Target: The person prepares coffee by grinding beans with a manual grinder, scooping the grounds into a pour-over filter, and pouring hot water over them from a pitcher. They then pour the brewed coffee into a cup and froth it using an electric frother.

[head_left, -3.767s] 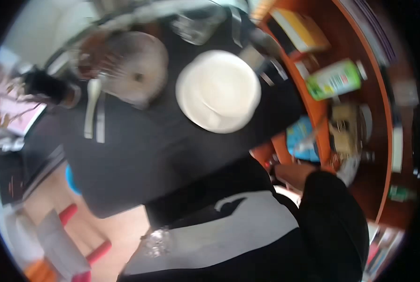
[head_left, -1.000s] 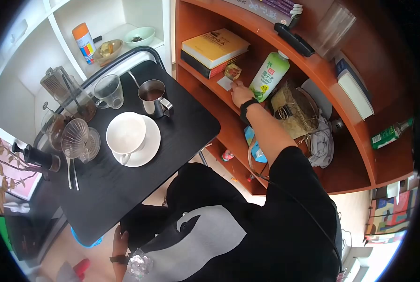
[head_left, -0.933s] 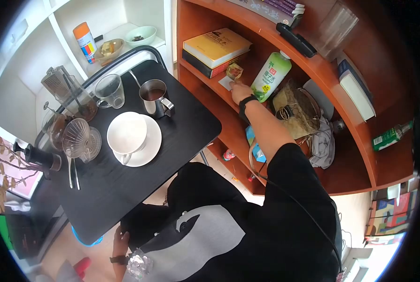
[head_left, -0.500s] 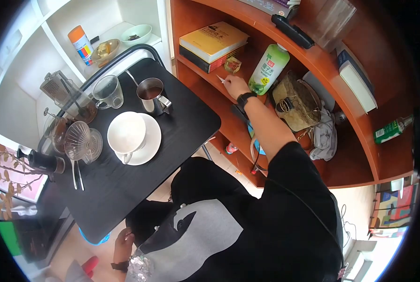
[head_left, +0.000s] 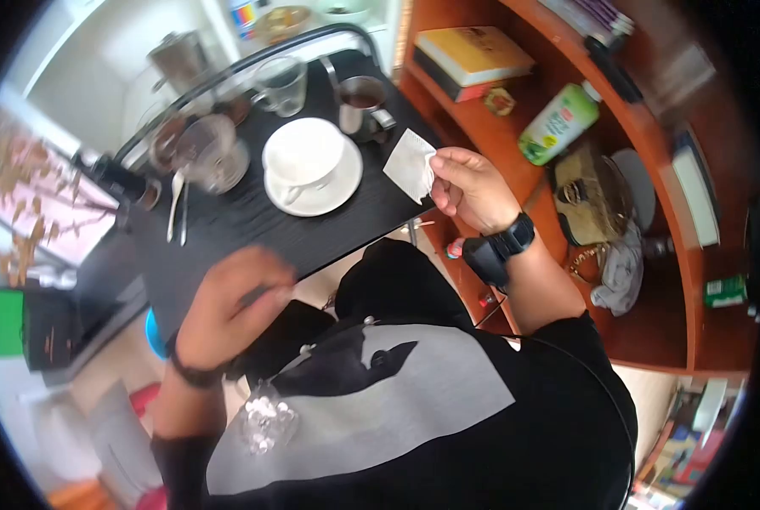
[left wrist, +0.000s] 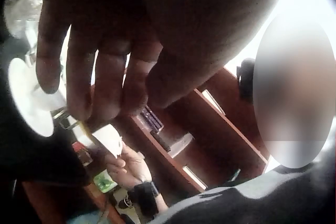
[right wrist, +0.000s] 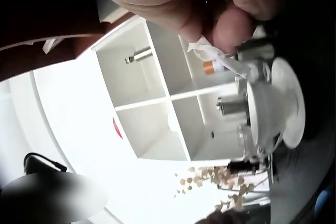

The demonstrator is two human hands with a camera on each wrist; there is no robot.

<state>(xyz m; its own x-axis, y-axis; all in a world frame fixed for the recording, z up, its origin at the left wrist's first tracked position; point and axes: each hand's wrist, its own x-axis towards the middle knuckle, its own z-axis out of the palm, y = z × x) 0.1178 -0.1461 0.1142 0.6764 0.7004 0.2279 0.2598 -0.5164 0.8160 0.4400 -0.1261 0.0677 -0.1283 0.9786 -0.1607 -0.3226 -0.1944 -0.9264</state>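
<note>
The right hand [head_left: 473, 191] pinches a white paper square [head_left: 411, 166] by its crumpled edge, over the table's right side; in the right wrist view the fingertips close on the white paper [right wrist: 210, 53]. Blurred, the left hand [head_left: 235, 302] hovers at the table's front edge and holds nothing; the left wrist view shows its fingers hanging loosely [left wrist: 100, 77]. Between and beyond the hands, a white cup [head_left: 303, 153] stands on a white saucer [head_left: 333, 197]. Behind the paper is a metal pitcher [head_left: 365, 106] of dark liquid.
On the black table [head_left: 295, 242] stand a glass mug [head_left: 282, 85], a ribbed glass dripper [head_left: 210, 149] and a black grinder [head_left: 116, 180]; a spoon [head_left: 174, 204] lies at the left. The brown shelf holds books [head_left: 473, 59], a green-white bottle [head_left: 558, 123] and a bag [head_left: 588, 191].
The right hand has come from the shelf to the table's right side, carrying the paper. The left hand has risen from beside the lap to the table's front edge. The head view has shifted.
</note>
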